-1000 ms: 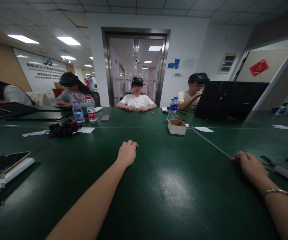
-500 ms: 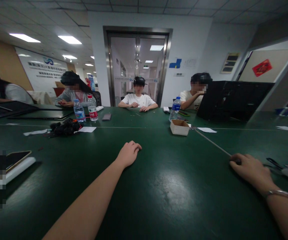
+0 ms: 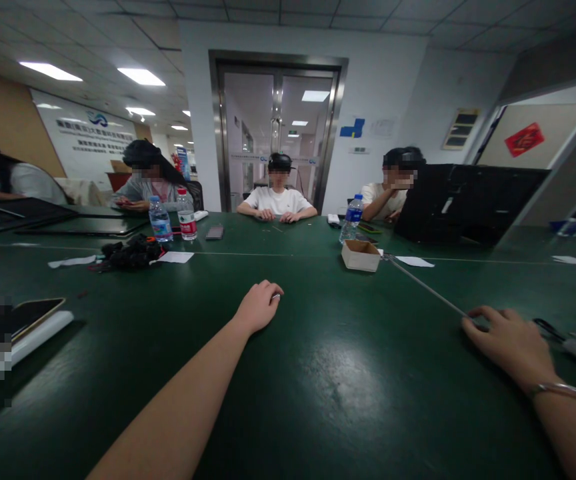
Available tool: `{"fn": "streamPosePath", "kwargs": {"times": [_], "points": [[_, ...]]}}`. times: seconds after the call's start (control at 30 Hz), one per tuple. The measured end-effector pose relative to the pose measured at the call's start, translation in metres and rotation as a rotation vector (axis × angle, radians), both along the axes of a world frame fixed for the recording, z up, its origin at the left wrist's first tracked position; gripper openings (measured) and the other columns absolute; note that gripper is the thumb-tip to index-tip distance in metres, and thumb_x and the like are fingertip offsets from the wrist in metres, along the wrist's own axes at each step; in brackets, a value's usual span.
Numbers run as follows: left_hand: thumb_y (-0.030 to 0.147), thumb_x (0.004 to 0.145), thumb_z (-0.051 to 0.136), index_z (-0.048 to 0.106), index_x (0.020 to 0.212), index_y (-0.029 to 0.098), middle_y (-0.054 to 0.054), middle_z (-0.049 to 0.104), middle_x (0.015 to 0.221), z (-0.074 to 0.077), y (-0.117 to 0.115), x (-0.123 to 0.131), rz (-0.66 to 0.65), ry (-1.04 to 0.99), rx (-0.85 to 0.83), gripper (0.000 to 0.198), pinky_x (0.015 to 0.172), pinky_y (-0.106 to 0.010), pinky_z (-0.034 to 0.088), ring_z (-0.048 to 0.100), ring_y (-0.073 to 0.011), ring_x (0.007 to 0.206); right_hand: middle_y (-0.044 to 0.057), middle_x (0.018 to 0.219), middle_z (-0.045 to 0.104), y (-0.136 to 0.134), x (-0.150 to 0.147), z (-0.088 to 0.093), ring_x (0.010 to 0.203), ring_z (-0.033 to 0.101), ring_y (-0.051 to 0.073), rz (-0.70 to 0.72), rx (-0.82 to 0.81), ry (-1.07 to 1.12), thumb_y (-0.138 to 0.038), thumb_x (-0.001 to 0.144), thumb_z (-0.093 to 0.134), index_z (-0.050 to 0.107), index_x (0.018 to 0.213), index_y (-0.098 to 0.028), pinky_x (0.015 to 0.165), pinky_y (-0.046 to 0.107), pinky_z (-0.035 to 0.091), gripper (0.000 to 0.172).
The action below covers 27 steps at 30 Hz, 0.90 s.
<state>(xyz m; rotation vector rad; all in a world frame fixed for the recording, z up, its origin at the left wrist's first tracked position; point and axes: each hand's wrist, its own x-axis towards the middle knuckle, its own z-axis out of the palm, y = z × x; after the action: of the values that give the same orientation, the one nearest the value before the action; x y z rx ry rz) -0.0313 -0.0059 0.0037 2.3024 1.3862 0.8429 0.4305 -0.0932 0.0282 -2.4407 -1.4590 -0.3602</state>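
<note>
My left hand rests on the green table near the middle, its fingers curled and pressed together. A small pale edge shows at its fingertips, too little to name. On the right, my right hand lies low on the table with bent fingers, and a metal bracelet circles the wrist. Beneath its thumb and fingers is something small and dark, mostly hidden. A light cable runs across the table to these fingers. Beyond them stands an open small box.
Bottles stand farther back, one red-capped and one blue-capped. A black bundle lies left, a phone nearer. A large black monitor is at the right. Several people sit across the table, one in a white shirt.
The view has shifted very slightly. A pale edge shows more at my left fingertips, and my right fingers have shifted a little over the dark thing. The person opposite has moved their hands.
</note>
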Motion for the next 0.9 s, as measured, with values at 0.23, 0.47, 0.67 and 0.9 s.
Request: {"fn": "streamPosePath", "kwargs": {"times": [0.23, 0.47, 0.67, 0.9], "points": [[0.03, 0.083, 0.051, 0.059, 0.094, 0.021, -0.008, 0.062, 0.099, -0.004, 0.006, 0.003, 0.06, -0.354, -0.11, 0.017, 0.084, -0.036, 0.045, 0.058, -0.0215, 0.093, 0.018, 0.109, 0.058, 0.006, -0.072, 0.016, 0.1, 0.048, 0.036, 0.198, 0.222, -0.245, -0.036, 0.082, 0.044, 0.061, 0.109, -0.019, 0.074, 0.046, 0.039, 0.035], [0.027, 0.083, 0.051, 0.051, 0.096, 0.018, -0.007, 0.064, 0.092, -0.015, 0.023, 0.01, -0.005, -0.807, -0.238, 0.015, 0.089, -0.034, 0.043, 0.06, -0.0174, 0.093, 0.005, 0.084, 0.063, 0.044, -0.228, -0.002, 0.077, 0.057, 0.018, 0.845, 0.051, 0.517, -0.034, 0.082, 0.048, 0.064, 0.083, -0.02, 0.072, 0.033, 0.045, 0.021], [0.026, 0.08, 0.053, 0.054, 0.096, 0.018, -0.007, 0.063, 0.096, -0.012, 0.023, 0.005, 0.027, -1.037, -0.27, 0.018, 0.087, -0.032, 0.044, 0.058, -0.0175, 0.097, 0.002, 0.077, 0.064, 0.084, -0.338, -0.027, 0.068, 0.057, 0.014, 0.865, -0.06, 0.947, -0.033, 0.076, 0.059, 0.062, 0.084, -0.017, 0.062, 0.026, 0.043, 0.018], [0.027, 0.077, 0.057, 0.055, 0.094, 0.018, -0.006, 0.064, 0.096, -0.011, 0.022, 0.011, 0.015, -1.145, -0.333, 0.019, 0.085, -0.032, 0.047, 0.06, -0.0169, 0.094, 0.0, 0.071, 0.06, 0.095, -0.357, -0.04, 0.063, 0.052, 0.013, 0.766, 0.065, 0.954, -0.027, 0.072, 0.061, 0.056, 0.074, -0.019, 0.059, 0.025, 0.041, 0.01]]}}
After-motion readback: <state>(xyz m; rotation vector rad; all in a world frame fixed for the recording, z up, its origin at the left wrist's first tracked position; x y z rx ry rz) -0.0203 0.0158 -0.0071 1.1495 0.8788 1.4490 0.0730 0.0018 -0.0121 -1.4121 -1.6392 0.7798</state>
